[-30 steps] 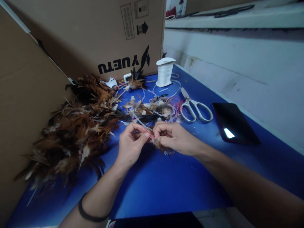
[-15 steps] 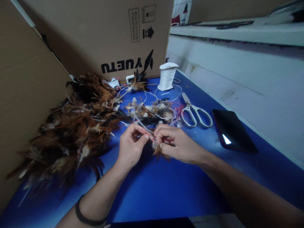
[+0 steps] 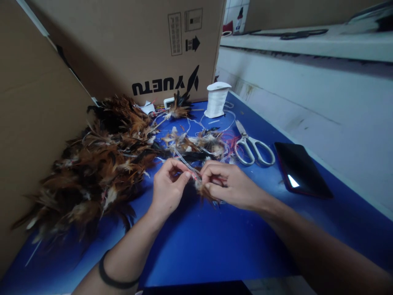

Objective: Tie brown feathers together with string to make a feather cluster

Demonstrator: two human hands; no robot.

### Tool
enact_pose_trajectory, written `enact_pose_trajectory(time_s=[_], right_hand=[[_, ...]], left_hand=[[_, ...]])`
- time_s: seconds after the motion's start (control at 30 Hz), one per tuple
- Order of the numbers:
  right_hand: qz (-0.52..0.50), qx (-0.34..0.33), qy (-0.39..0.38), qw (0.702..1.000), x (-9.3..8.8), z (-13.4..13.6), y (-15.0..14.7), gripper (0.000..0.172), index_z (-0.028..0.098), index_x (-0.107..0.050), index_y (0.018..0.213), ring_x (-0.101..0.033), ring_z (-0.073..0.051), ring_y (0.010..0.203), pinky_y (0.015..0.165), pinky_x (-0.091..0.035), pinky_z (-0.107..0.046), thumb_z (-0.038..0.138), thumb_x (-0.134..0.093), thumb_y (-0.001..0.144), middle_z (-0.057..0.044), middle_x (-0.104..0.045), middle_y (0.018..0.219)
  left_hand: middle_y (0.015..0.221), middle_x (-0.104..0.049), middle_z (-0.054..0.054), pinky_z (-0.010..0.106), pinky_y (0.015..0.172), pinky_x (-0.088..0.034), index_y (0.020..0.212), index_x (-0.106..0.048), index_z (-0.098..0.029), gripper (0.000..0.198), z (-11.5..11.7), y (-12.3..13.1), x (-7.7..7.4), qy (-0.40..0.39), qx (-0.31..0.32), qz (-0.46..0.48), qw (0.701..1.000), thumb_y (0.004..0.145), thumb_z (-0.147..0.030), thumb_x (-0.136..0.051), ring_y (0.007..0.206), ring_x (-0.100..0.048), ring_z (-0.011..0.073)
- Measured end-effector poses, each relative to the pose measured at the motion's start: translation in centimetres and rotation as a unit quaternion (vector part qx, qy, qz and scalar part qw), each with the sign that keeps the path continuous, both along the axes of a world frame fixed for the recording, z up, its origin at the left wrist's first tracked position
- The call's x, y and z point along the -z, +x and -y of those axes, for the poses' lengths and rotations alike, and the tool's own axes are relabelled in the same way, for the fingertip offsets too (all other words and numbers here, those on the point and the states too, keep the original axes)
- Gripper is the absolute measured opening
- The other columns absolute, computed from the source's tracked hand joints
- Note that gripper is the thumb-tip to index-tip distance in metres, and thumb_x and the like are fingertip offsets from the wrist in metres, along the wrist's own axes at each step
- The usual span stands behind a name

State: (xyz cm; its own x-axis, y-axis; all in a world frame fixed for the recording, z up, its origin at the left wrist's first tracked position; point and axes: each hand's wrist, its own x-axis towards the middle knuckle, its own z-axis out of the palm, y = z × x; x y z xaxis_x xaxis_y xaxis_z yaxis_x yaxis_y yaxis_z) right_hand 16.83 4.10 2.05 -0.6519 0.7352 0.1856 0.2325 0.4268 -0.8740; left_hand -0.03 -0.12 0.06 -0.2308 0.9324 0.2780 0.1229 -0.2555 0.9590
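Between my two hands is a small brown feather bunch (image 3: 205,192) with a pale base and red thread around it. My left hand (image 3: 169,186) pinches a whitish ribbon (image 3: 181,157) beside the bunch's base, thumb against forefinger. The fingers of my right hand (image 3: 229,184) are curled and closed on the feather bunch just to the right, close to the left fingertips. What exactly lies inside the right fingers is partly hidden. The ribbon runs up and away toward loose feathers (image 3: 193,143) behind the hands.
A large heap of brown feathers (image 3: 92,172) covers the left of the blue table (image 3: 184,250). A white ribbon spool (image 3: 217,100), scissors (image 3: 253,145) and a dark phone (image 3: 302,169) stand or lie behind and to the right. Cardboard boxes (image 3: 116,45) wall the back and left.
Both hands keep their grips in nearly the same place. The feather bunch has tilted slightly, and the view has shifted a little.
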Motion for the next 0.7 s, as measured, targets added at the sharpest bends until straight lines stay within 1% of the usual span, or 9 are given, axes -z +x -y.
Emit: enact_pose_trajectory(time_s=[0.1, 0.17, 0.27, 0.37, 0.43, 0.6, 0.7], right_hand=[[0.001, 0.045, -0.048, 0.998, -0.2, -0.4, 0.3, 0.006, 0.018, -0.056, 0.075, -0.046, -0.008, 0.054, 0.050, -0.038, -0.021, 0.014, -0.052, 0.071, 0.002, -0.053, 0.067], [-0.019, 0.075, -0.067, 0.995, -0.5, -0.7, 0.5, 0.006, 0.018, -0.057, 0.077, -0.048, -0.008, 0.054, 0.050, -0.039, -0.021, 0.017, -0.054, 0.072, 0.003, -0.053, 0.063], [-0.071, 0.102, -0.067, 0.990, -1.0, -0.9, 0.7, 0.005, 0.017, -0.059, 0.076, -0.052, -0.010, 0.058, 0.055, -0.042, -0.023, 0.018, -0.057, 0.071, 0.001, -0.058, 0.068], [-0.115, 0.107, -0.076, 0.985, -1.1, -1.0, 0.7, 0.008, 0.016, -0.061, 0.077, -0.055, -0.011, 0.063, 0.060, -0.045, -0.025, 0.020, -0.059, 0.071, -0.001, -0.061, 0.072], [-0.133, 0.101, -0.091, 0.982, -1.0, -0.9, 0.7, 0.008, 0.016, -0.062, 0.077, -0.056, -0.011, 0.063, 0.060, -0.045, -0.025, 0.021, -0.060, 0.071, -0.001, -0.061, 0.072], [-0.173, 0.094, -0.128, 0.972, -0.9, -0.8, 0.6, 0.008, 0.016, -0.062, 0.076, -0.053, -0.009, 0.059, 0.057, -0.044, -0.023, 0.021, -0.063, 0.071, 0.001, -0.061, 0.068], [-0.191, 0.097, -0.147, 0.966, -1.0, -1.0, 0.7, 0.008, 0.015, -0.061, 0.076, -0.051, -0.007, 0.055, 0.054, -0.042, -0.022, 0.020, -0.063, 0.071, 0.002, -0.060, 0.066]], left_hand=[[0.078, -0.060, 0.001, 0.025, 0.067, -0.050, 0.080, -0.058, -0.018, 0.011, -0.1, -0.2, 0.3, 0.001, -0.003, 0.005, 1.000, 0.073, -0.020, -0.066, 0.072, -0.059, 0.0129], [0.081, -0.060, 0.002, 0.024, 0.067, -0.049, 0.085, -0.060, -0.018, 0.014, -0.1, -0.1, 0.4, -0.005, 0.006, 0.011, 1.000, 0.073, -0.022, -0.066, 0.073, -0.059, 0.0128], [0.079, -0.060, 0.001, 0.022, 0.070, -0.048, 0.091, -0.062, -0.017, 0.018, -0.1, 0.1, 0.3, -0.019, 0.030, 0.016, 0.999, 0.073, -0.021, -0.066, 0.074, -0.058, 0.0114], [0.079, -0.060, 0.000, 0.022, 0.073, -0.046, 0.092, -0.064, -0.017, 0.020, -0.1, 0.3, 0.1, -0.042, 0.058, 0.032, 0.997, 0.073, -0.021, -0.067, 0.073, -0.057, 0.0104], [0.081, -0.062, 0.001, 0.024, 0.075, -0.046, 0.094, -0.065, -0.017, 0.021, -0.1, 0.3, 0.3, -0.065, 0.081, 0.047, 0.994, 0.073, -0.022, -0.067, 0.074, -0.058, 0.0112], [0.095, -0.066, 0.005, 0.026, 0.073, -0.047, 0.103, -0.064, -0.019, 0.028, -0.2, 0.5, 0.7, -0.121, 0.125, 0.055, 0.983, 0.076, -0.027, -0.065, 0.081, -0.060, 0.0149], [0.102, -0.067, 0.007, 0.027, 0.075, -0.048, 0.106, -0.063, -0.019, 0.032, -0.1, 0.6, 0.7, -0.146, 0.148, 0.051, 0.977, 0.076, -0.030, -0.064, 0.089, -0.061, 0.0171]])
